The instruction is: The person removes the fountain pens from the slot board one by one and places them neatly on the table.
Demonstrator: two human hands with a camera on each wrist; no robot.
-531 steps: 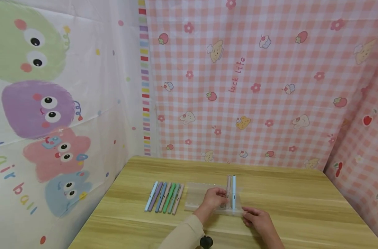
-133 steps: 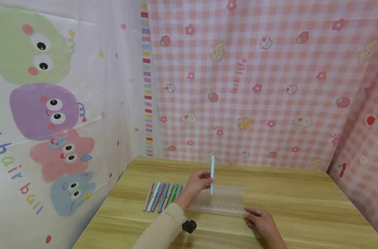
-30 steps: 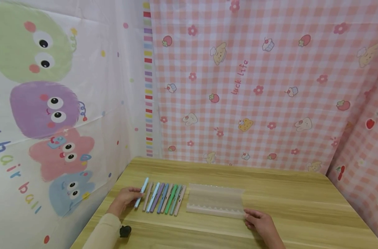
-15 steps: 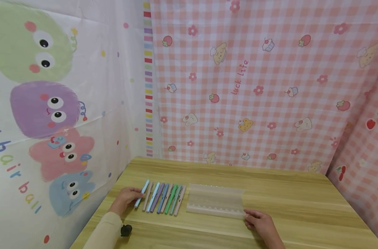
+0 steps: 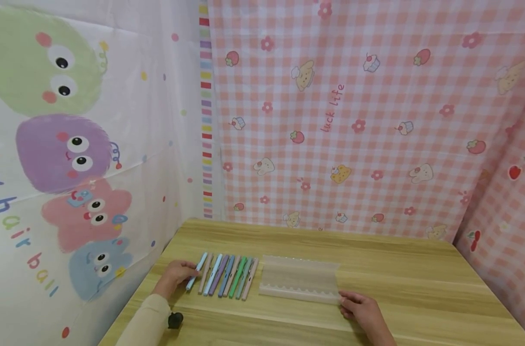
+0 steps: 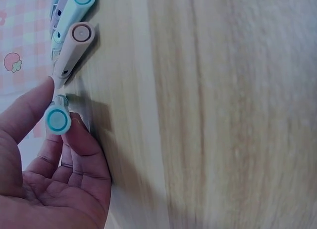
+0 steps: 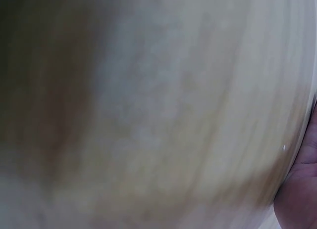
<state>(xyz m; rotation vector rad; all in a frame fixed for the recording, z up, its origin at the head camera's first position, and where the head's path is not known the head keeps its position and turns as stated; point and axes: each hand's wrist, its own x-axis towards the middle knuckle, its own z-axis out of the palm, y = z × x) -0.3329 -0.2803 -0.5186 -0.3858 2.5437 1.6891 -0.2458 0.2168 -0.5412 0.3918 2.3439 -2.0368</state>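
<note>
My left hand (image 5: 177,277) pinches a light blue pen (image 5: 202,262) between thumb and fingers at the left end of a row of pens; the left wrist view shows its round blue-ringed end (image 6: 58,120). Beside it lies a dusty pink pen (image 5: 205,275), followed by light blue, purple, blue, green and other pens. A clear plastic pen tray (image 5: 299,273) with a notched front strip lies flat to their right, no pens in it. My right hand (image 5: 363,310) grips its near right corner; only part of that hand shows in the right wrist view.
Everything lies on a wood-grain table (image 5: 401,274). A white cartoon-print cloth (image 5: 167,120) hangs at the left, and a pink checked curtain (image 5: 388,96) rises behind the far edge. A dark wrist device (image 5: 175,320) sits by the left sleeve.
Two pens once in the tray have joined the row. The light blue pen went from above the tray to the row's left end; lately its far end dips slightly. The right hand stays put.
</note>
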